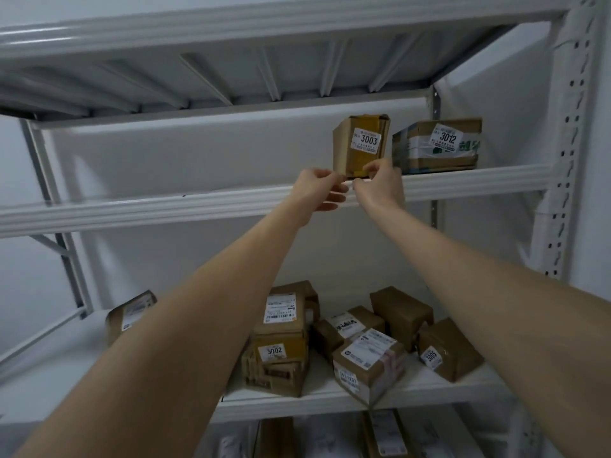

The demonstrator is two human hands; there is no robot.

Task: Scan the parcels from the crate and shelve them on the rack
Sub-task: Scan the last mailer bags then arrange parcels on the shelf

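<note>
A: On the upper shelf [165,208] of the white rack [577,153], which parcel is standing at the front edge?

B: The brown parcel marked 3003 [362,145] is standing upright there, just beside the parcel marked 3012 [438,147] on its right.

A: What are the hands doing?

B: The left hand [317,190] is pinching its lower left corner, fingers [334,197] curling in front of the shelf's beam. The right hand [380,186] is gripping the lower right corner, thumb pressing on the front face.

A: And what is lying below?

B: Brown parcels are lying jumbled on the lower shelf [446,391], among them the parcel marked 3002 [279,353] and, further right, the parcel marked 3005 [449,355].
</note>
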